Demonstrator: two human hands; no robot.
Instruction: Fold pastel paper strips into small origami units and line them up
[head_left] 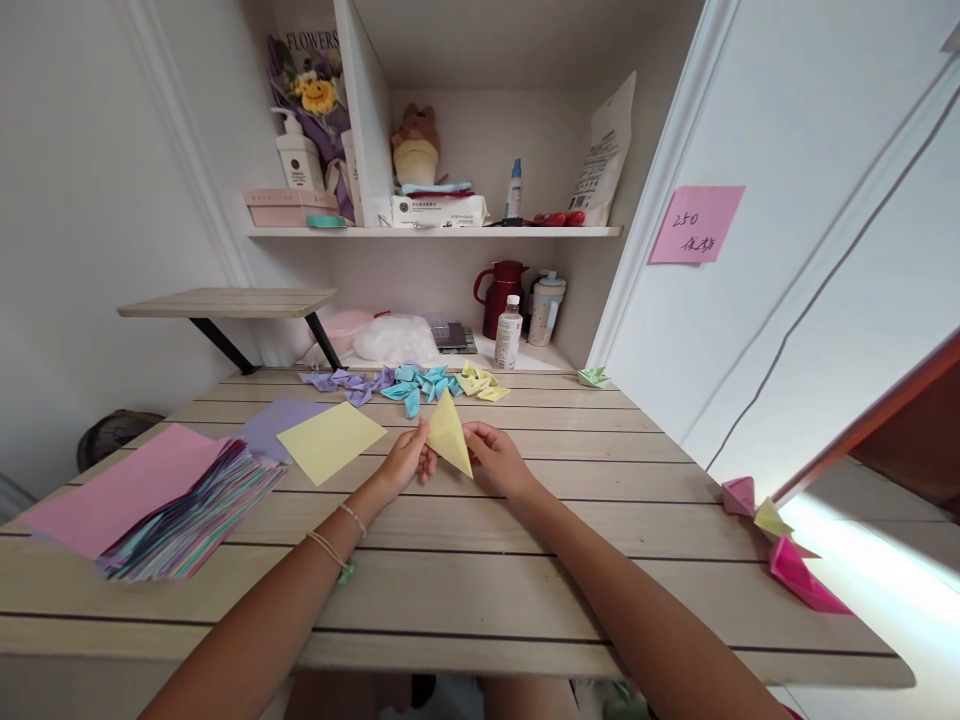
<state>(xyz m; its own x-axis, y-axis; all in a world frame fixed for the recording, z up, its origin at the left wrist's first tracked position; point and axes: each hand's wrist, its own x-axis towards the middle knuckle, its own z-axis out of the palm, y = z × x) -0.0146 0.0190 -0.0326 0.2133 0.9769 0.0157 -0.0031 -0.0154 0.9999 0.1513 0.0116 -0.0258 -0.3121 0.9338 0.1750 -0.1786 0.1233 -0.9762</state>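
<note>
A folded piece of yellow paper [450, 435], triangular in outline, is held up above the table between both hands. My left hand [409, 455] pinches its left edge. On its right side my right hand [495, 455] grips the edge, with some fingertips hidden behind the paper. A flat yellow sheet [331, 442] lies to the left of my left hand, partly over a purple sheet [279, 425]. Just beyond the hands sit folded paper pieces: purple ones [349, 382], blue ones [421, 385] and yellow ones [480, 381].
A thick stack of coloured paper [195, 520] lies at the left of the slatted table [450, 600]. Folded pink paper boats [806, 578] line the right edge. A green folded piece [594, 377] is at the back right. Behind stand a bottle [509, 335] and a red jug [502, 295].
</note>
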